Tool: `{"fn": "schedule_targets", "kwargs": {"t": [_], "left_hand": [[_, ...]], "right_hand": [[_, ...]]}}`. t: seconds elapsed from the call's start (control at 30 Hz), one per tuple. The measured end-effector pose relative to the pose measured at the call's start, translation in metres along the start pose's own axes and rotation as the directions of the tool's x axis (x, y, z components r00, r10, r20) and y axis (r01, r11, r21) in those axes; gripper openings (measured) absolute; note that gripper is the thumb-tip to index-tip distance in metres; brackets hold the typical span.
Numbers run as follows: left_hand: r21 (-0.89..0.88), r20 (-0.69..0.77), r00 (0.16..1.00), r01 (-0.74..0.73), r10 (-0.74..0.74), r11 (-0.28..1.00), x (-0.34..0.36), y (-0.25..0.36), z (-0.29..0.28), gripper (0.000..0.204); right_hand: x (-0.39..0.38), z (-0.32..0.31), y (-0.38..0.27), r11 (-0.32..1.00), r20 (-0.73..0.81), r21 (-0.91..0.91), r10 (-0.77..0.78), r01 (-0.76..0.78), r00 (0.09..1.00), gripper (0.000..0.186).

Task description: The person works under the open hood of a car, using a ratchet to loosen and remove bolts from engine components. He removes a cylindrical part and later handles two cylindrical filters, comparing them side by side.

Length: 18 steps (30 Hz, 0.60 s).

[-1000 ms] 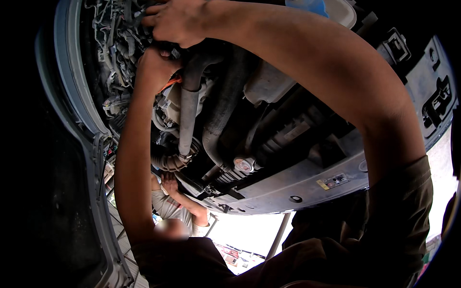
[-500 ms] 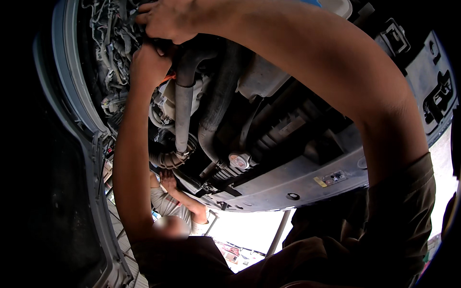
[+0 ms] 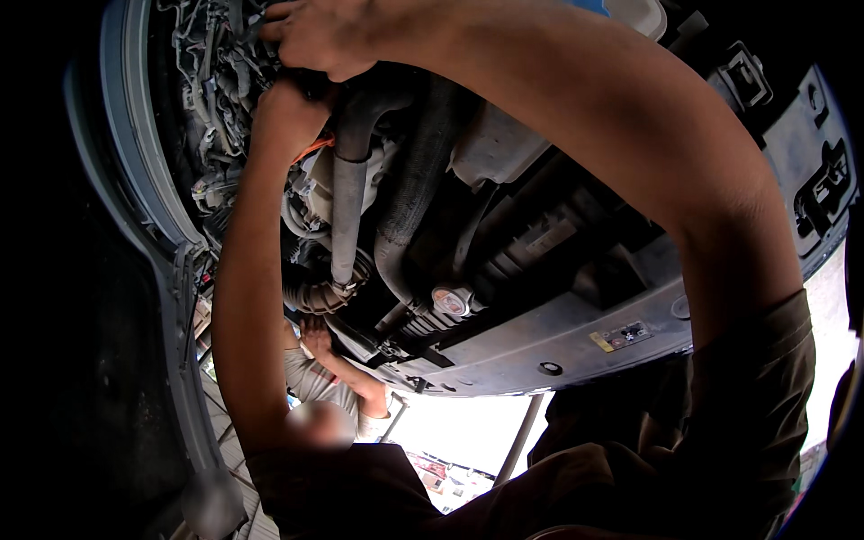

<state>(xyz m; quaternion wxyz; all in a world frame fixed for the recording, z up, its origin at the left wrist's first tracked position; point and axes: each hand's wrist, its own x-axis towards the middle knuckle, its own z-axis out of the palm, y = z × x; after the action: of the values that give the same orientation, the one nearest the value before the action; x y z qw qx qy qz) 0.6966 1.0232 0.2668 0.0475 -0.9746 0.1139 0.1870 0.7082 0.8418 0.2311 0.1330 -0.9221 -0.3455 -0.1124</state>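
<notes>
Both of my arms reach deep into a car's engine bay. My left hand (image 3: 290, 119) is closed, its knuckles up and its fingertips hidden among dark parts. Beside its wrist an orange loop or strip (image 3: 315, 147) shows. Just above it, my right hand (image 3: 326, 38) has its fingers bent toward the left, two of them partly stretched. Whatever either hand grips is hidden in the dark gap between them. Right of my left hand runs a grey pipe (image 3: 346, 216) with a black hose (image 3: 364, 112) on its upper end.
Wiring and small hoses (image 3: 211, 117) crowd the upper left. A ribbed hose (image 3: 418, 171), a pale reservoir (image 3: 499, 144) and a round cap (image 3: 450, 301) lie inside my right arm's curve. Another person's hand (image 3: 315, 337) rests at the bay's edge. The front panel (image 3: 504, 364) borders the bay.
Both hands stay close together at nearly the same place, with the view shifted slightly. A blurred round shape has come in at the lower left.
</notes>
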Motion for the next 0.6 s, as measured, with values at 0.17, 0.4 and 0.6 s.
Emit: {"fn": "schedule_targets", "kwargs": {"t": [0.17, 0.4, 0.6], "left_hand": [[0.07, 0.131, 0.991, 0.031, -0.04, 0.997, -0.006, 0.014, -0.012, 0.073], [-0.402, 0.182, 0.977, -0.032, 0.114, 0.915, 0.002, -0.001, 0.001, 0.076], [-0.391, 0.303, 0.95, 0.198, -0.078, 0.899, 0.016, -0.012, 0.003, 0.076]], "right_hand": [[0.0, -0.002, 0.001, 0.999, 0.045, -0.032, 0.008, -0.007, 0.999, 0.041], [-0.002, -0.002, -0.002, 1.0, 0.026, -0.01, 0.004, -0.004, 1.0, 0.043], [-0.002, -0.002, 0.0, 1.0, 0.017, -0.003, 0.006, -0.006, 1.0, 0.045]]}}
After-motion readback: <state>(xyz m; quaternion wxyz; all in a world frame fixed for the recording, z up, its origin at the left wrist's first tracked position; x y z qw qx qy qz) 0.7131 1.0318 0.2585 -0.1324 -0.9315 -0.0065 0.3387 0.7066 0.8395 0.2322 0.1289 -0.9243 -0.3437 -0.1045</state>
